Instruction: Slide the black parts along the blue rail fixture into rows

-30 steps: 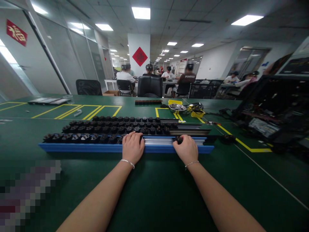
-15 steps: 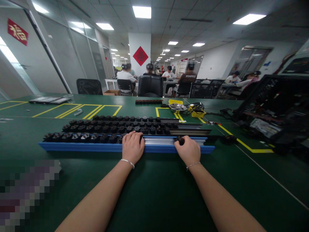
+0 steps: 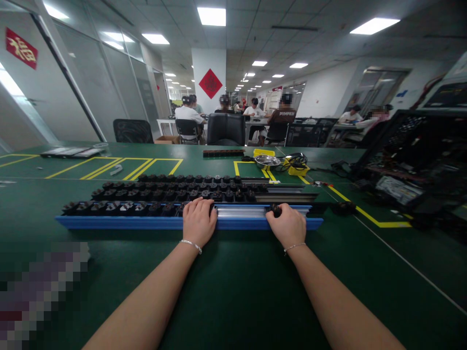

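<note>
A long blue rail (image 3: 120,222) with a silvery inner channel lies across the green table in front of me. Black plug-like blocks (image 3: 126,208) with metal prongs upward fill its left part in a row. My left hand (image 3: 199,221) is curled over the rail at the right end of that row; a dark block edge shows beside its index finger, and the fingertips are partly hidden. Farther right, my right hand (image 3: 288,223) pinches a single black block (image 3: 275,210) in the channel. Bare channel (image 3: 241,212) shows between the two hands.
Behind the blue rail lie several more rails with black blocks (image 3: 182,186). A metal bowl (image 3: 267,161), yellow trays (image 3: 299,168) and cables sit beyond. An open black equipment case (image 3: 412,160) stands at right. Several people sit at far tables.
My right hand has slid a little to the right along the rail with the black block. The left hand keeps its place on the rail. The view has shifted slightly.
</note>
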{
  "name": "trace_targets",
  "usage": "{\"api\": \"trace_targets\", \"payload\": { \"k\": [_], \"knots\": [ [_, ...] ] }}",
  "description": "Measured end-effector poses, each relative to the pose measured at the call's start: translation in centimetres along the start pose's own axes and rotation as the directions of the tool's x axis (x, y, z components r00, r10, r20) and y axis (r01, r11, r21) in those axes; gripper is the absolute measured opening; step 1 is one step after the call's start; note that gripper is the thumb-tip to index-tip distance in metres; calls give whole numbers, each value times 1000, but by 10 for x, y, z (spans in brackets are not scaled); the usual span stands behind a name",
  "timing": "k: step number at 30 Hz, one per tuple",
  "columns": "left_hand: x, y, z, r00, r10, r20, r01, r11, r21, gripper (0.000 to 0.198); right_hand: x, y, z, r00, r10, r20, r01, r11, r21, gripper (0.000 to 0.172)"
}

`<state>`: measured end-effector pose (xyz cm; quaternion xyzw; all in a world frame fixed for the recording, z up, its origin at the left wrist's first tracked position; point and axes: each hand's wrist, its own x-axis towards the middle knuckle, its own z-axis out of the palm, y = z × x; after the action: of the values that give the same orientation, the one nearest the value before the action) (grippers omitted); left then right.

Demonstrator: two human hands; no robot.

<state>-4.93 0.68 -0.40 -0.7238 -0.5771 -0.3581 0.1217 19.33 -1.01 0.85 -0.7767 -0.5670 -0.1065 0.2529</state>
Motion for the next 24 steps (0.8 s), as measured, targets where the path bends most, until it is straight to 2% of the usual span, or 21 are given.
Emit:
{"api": "trace_targets", "payload": {
  "k": [24],
  "knots": [
    [0, 0, 0, 1000, 0, -1, 0, 1000, -4, 28, 9, 20, 3, 996, 87, -21, -88, 995, -36, 30]
  ]
}}
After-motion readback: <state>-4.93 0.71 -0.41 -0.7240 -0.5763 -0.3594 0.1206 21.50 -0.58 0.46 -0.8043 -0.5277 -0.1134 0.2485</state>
